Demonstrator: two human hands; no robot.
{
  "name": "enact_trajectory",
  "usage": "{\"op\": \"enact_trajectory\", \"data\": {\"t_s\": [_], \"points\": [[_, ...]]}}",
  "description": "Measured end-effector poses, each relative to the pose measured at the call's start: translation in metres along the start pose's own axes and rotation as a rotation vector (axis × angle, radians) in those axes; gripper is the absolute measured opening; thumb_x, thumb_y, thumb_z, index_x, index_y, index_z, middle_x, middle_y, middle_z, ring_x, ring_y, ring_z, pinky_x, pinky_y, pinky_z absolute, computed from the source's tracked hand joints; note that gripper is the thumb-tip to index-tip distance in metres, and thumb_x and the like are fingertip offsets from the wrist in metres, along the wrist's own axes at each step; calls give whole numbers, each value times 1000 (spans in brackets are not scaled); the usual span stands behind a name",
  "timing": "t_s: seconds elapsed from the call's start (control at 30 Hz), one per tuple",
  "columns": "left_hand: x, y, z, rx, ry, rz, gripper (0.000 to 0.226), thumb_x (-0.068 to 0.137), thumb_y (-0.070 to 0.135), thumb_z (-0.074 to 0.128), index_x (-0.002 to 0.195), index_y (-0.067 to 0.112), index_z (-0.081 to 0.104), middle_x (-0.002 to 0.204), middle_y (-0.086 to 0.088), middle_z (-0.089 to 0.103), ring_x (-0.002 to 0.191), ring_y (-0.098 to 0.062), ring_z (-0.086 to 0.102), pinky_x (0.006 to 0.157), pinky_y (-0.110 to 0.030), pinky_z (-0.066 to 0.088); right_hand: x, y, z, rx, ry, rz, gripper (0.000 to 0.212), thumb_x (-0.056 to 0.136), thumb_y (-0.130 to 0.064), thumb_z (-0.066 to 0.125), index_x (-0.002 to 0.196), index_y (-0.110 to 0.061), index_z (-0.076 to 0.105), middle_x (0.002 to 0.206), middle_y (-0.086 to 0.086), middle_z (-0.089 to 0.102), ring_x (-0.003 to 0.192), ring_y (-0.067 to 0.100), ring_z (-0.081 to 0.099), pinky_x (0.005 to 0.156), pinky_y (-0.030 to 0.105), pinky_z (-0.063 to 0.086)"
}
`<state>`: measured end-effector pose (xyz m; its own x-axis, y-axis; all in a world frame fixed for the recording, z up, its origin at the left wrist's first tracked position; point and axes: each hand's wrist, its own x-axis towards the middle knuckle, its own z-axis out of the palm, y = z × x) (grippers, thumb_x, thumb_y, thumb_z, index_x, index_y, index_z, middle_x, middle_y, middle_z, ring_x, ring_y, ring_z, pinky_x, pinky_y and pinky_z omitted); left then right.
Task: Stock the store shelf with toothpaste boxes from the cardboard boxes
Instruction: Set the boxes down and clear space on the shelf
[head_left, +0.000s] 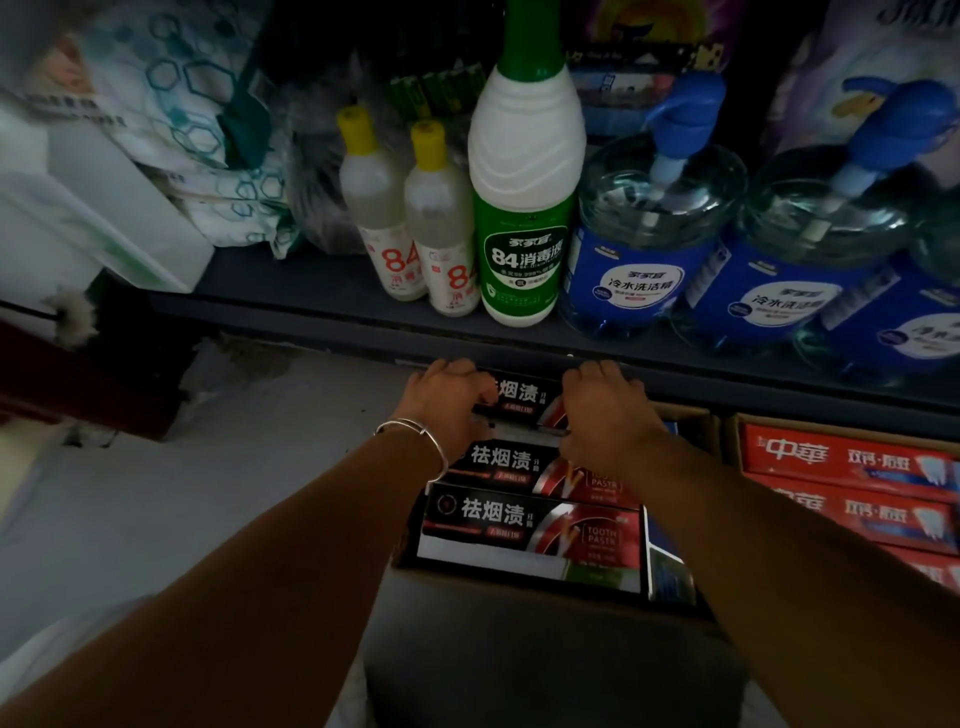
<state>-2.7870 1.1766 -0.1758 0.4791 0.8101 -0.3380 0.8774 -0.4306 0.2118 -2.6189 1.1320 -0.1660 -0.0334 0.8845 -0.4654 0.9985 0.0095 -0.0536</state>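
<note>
An open cardboard box (545, 639) on the floor below the shelf holds black-and-red toothpaste boxes lying flat; the nearest one (530, 535) faces up, another (511, 465) lies behind it. Both hands reach to the far end of the carton. My left hand (447, 402), with a silver bangle on the wrist, curls its fingers round the left end of the farthest black toothpaste box (519, 400). My right hand (605, 410) grips that box's right end. The fingertips are hidden under the dark shelf's front edge (337, 325).
A second carton (730, 441) at the right holds red toothpaste boxes (847, 462). On the shelf stand two yellow-capped bottles (415, 228), a big green-and-white disinfectant bottle (524, 208) and blue pump jugs (654, 234). White packs (104, 171) fill the left. Grey floor (208, 493) lies left.
</note>
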Motion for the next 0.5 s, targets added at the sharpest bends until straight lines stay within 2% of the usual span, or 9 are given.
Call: {"op": "enact_trajectory", "data": {"t_s": [0.17,0.37,0.5], "points": [[-6,14,-2,42,18,65,34,80,32,69,111,25,58,121,6,52,114,-16,45,97,-29,34,-16,19,-18,26,22,52,64,81,-34,65,133,-8,39,131,11,42,123,26,37,100,44,41],[-6,28,12,116,-75,105,49,78,36,69,124,29,53,139,7,45,130,-15,37,109,-32,24,-29,35,-28,25,76,83,63,79,-36,65,130,-8,41,128,12,44,121,26,39,97,45,44],[-2,33,18,206,-214,134,58,77,40,69,130,31,47,141,5,41,135,-17,29,110,-37,19,-28,40,-28,22,79,67,61,79,-36,65,128,-8,42,126,12,45,119,26,40,95,44,45]]}}
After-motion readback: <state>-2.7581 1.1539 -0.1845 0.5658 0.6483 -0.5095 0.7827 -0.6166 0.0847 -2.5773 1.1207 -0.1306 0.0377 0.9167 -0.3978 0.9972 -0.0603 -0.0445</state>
